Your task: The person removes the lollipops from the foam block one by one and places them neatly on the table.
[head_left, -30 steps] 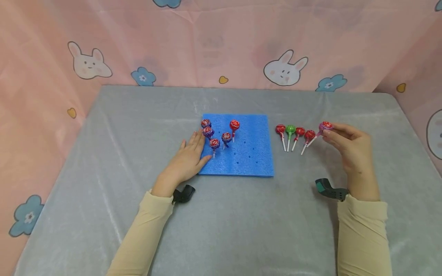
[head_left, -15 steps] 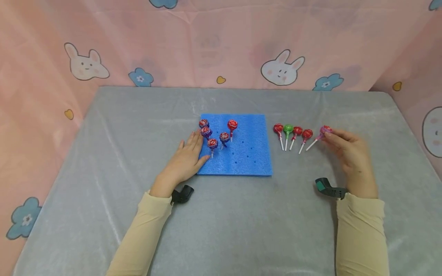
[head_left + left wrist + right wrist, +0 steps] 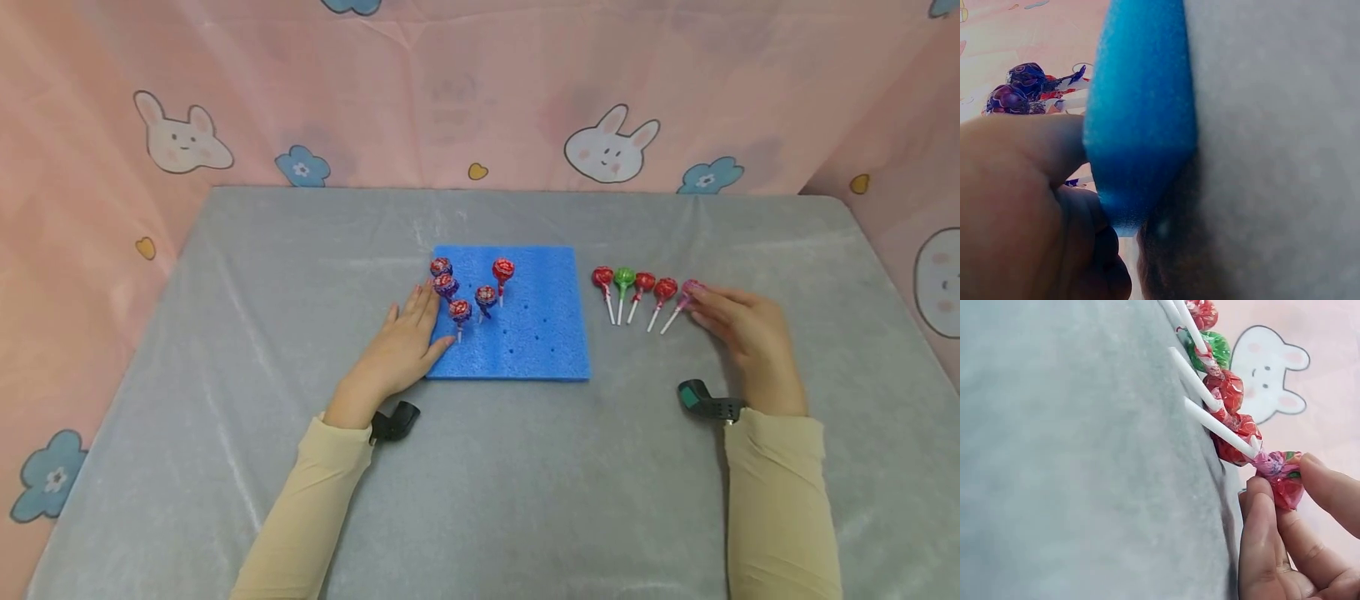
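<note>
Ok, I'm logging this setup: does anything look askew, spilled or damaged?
Nothing looks spilled or visibly damaged. Only the loose row of lollipops beside the blue foam block is slightly untidy: its sticks point different ways, the red lollipop at its left end slanting opposite to the pink lollipop in the right hand.

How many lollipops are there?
10. Five lollipops stand in the blue foam board; four lollipops lie beside it on the table; the right hand pinches a pink lollipop. The hands could hide more.
</note>
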Available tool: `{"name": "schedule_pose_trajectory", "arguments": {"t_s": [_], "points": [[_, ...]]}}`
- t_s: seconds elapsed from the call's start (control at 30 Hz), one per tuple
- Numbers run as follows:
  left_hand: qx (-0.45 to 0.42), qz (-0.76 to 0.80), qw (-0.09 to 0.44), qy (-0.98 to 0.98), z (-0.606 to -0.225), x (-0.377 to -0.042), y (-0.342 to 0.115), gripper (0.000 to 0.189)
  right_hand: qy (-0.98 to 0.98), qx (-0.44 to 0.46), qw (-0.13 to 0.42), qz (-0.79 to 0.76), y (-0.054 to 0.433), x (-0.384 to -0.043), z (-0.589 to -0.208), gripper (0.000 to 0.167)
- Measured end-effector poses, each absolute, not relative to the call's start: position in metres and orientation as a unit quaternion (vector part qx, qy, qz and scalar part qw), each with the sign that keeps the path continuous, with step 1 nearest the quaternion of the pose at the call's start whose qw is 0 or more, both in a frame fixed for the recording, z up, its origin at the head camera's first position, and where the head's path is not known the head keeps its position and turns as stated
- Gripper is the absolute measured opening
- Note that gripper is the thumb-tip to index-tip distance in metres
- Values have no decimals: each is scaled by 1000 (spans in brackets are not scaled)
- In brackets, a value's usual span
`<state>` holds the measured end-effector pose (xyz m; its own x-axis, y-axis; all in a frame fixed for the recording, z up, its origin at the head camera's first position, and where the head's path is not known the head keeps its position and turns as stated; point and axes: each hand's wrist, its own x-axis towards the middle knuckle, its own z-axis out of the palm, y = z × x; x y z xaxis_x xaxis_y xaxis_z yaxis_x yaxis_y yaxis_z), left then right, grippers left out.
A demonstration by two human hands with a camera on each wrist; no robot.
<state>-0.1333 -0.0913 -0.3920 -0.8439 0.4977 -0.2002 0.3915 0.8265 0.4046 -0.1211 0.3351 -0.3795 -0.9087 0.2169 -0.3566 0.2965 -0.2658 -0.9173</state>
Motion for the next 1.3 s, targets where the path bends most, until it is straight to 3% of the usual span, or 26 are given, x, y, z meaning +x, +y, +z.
{"name": "schedule_pose_trajectory", "arguments": {"t_s": [0.3,1.03,1.3], "points": [[229,173,156,945,-390,-133,-92,69,651,199,33,-732,332,-133,-379,18],[228,178,157,944,-391,-134,-91,69,720,231,-31,-653,329,-131,-386,5],[230,176,155,944,-390,-133,-91,70,690,230,-41,-685,330,-130,-385,13]]}}
